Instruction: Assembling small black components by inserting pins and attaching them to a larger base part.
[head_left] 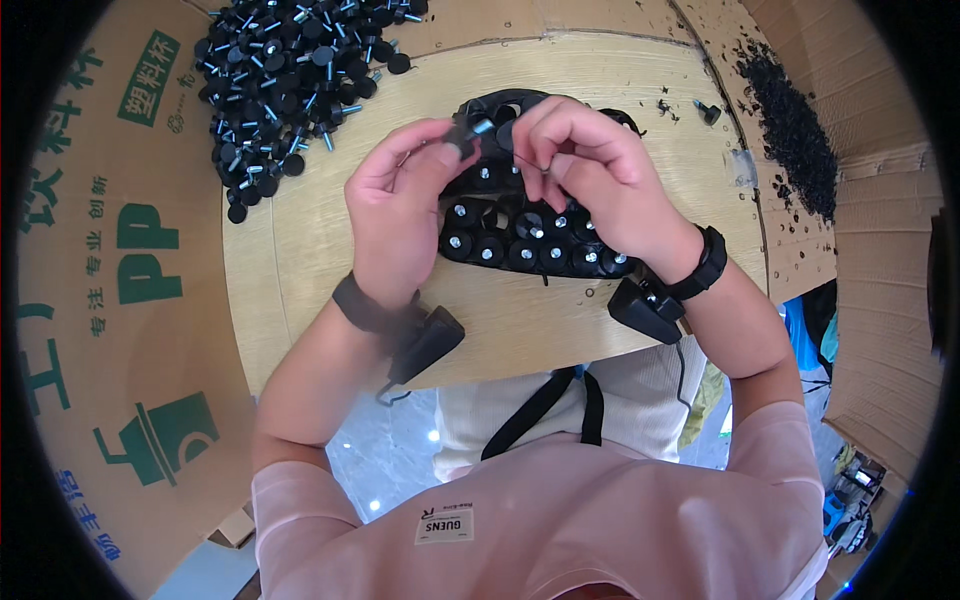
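Note:
My left hand pinches a black round-headed bolt with a bright metal shank; motion blurs it. Beside it, my right hand has its thumb and fingertips closed together over the tray. A thin dark sliver shows at those fingertips, too small to name. Under both hands lies a black moulded tray with round pockets. Several of these hold black-headed bolts with their metal shanks pointing up. The fingers hide part of the tray's far half.
A large heap of black-headed bolts lies at the far left. Small black pieces are piled at the far right. One loose bolt lies near them. Cardboard walls flank the wooden table. Black boxes on cords hang by both wrists.

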